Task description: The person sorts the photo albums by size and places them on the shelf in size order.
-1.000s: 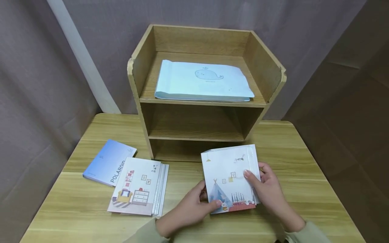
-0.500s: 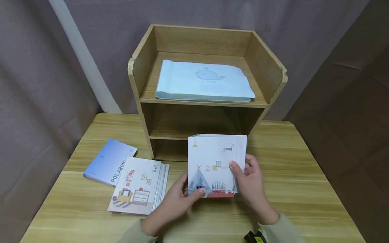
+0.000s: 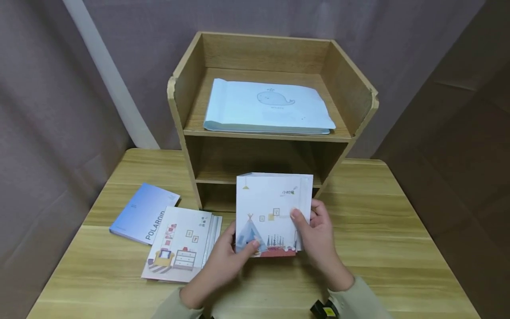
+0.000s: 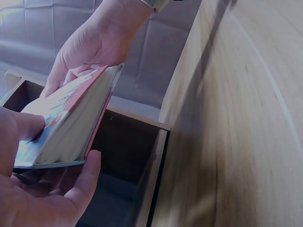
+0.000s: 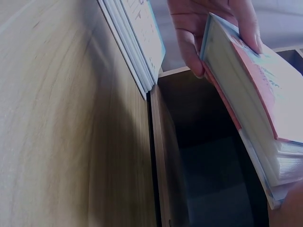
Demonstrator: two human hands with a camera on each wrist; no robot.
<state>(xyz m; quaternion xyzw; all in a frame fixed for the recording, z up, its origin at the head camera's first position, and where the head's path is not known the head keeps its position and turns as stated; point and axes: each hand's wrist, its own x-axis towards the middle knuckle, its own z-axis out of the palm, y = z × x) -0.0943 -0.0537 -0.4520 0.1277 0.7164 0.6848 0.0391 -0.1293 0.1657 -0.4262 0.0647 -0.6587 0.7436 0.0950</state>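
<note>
A thick white photo album (image 3: 264, 208) with a tent drawing on its cover is held up off the table, in front of the shelf's lower openings. My left hand (image 3: 227, 263) grips its lower left corner, thumb on the cover and fingers beneath. On the right side my right hand (image 3: 318, 248) holds the edge, its thumb pressing the cover. From the left wrist, the album's page block (image 4: 75, 125) shows between the covers, left-hand fingers under it. In the right wrist view the pages (image 5: 246, 99) fan slightly near the right hand.
A wooden shelf (image 3: 342, 102) stands at the back, a large pale-blue whale album (image 3: 267, 108) lying on its top tier. To the left, several albums (image 3: 179, 243) with a furniture drawing on top overlap a blue POLAROID album (image 3: 141, 210) on the table (image 3: 390, 248).
Both hands have carried the tent album left and upward, away from the table and toward the shelf front. It has straightened from its slight tilt. The other albums stay put.
</note>
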